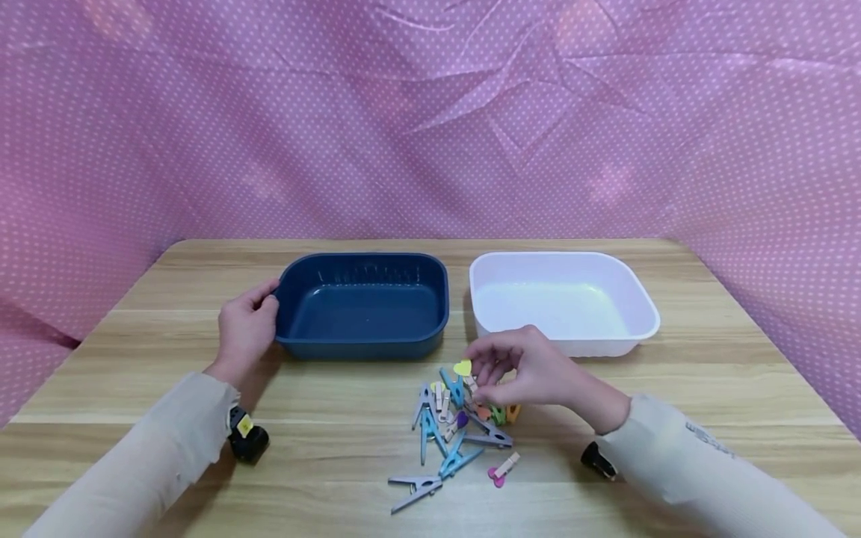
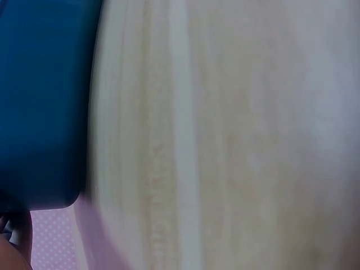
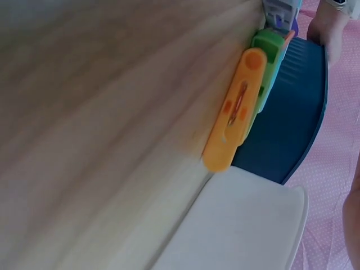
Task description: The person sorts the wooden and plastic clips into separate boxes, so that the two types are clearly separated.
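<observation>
My left hand [image 1: 247, 325] grips the left rim of a dark blue plastic bin [image 1: 363, 349]. Above a loose pile of clothespins, my right hand [image 1: 531, 370] has curled fingers and appears to pinch a small wooden clothespin with a yellow heart [image 1: 463, 368]; the fingers partly hide it. Around it lie blue clothespins [image 1: 452, 463], grey clothespins [image 1: 420, 487], an orange clothespin [image 3: 236, 112] and a green clothespin [image 3: 269, 48]. Nearer the front is a small wooden clothespin with a pink heart [image 1: 503, 469].
A white plastic bin [image 1: 565, 347] stands right of the blue one, with a narrow gap between them. Both are on a wood-grain table [image 1: 323, 463]. Pink dotted cloth [image 1: 430, 149] hangs behind and at both sides.
</observation>
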A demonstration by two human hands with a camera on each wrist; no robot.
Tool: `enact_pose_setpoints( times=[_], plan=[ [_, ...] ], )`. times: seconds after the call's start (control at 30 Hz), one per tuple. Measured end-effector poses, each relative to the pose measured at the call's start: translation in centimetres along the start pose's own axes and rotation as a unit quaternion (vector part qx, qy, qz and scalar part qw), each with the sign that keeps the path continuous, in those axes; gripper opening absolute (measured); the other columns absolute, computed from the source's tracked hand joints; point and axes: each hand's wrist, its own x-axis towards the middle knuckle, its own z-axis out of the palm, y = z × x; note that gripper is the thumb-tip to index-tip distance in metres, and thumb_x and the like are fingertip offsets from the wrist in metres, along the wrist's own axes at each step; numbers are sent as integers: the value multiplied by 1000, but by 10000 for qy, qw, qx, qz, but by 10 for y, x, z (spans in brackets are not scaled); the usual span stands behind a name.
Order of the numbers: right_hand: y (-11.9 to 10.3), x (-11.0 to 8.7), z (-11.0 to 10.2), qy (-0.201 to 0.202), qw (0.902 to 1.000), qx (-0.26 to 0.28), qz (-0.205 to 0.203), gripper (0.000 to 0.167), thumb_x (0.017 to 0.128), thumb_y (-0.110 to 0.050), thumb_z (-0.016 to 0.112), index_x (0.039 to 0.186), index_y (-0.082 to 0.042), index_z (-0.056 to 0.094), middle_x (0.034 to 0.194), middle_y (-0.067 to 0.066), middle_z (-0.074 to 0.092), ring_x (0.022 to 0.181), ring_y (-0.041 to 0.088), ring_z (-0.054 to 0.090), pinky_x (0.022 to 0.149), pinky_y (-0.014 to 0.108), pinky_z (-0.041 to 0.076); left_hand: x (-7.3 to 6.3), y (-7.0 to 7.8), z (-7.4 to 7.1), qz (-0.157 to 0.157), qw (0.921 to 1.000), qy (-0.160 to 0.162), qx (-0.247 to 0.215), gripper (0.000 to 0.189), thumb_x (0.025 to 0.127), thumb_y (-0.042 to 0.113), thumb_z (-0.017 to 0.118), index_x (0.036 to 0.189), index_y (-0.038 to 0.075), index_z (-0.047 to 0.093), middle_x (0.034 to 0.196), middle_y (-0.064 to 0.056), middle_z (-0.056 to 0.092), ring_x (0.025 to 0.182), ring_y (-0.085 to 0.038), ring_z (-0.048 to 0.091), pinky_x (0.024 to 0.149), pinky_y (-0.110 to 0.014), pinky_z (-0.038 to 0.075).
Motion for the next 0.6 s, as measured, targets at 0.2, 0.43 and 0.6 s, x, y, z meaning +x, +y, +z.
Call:
enact_pose_setpoints(
  times=[0.2, 0.43, 0.6],
  plan=[
    [-7, 8, 3, 516, 9963, 140, 676, 34, 72, 3, 72, 105, 4, 63, 84, 9, 64, 72, 12, 64, 65, 29, 57, 1, 0, 0, -17, 10000, -20, 30, 43, 98, 19, 31, 139, 10, 43, 142, -8, 42, 131, -23, 38, 102, -42, 37],
    [-8, 19, 6, 1034, 9856, 418, 1274, 36, 73, 0, 73, 107, 3, 62, 88, 10, 65, 74, 13, 63, 67, 26, 56, 1, 0, -1, 73, 9999, 48, 104, 42, 98, 19, 33, 138, 10, 45, 141, -9, 43, 130, -24, 39, 103, -42, 38],
    [-6, 30, 8, 1386, 9793, 588, 1354, 36, 73, 1, 72, 107, 6, 62, 88, 12, 65, 75, 13, 62, 67, 23, 55, 0, 0, -1, 17, 10000, -50, 68, 43, 98, 19, 31, 139, 10, 43, 143, -9, 40, 131, -25, 37, 102, -43, 36]
  ],
)
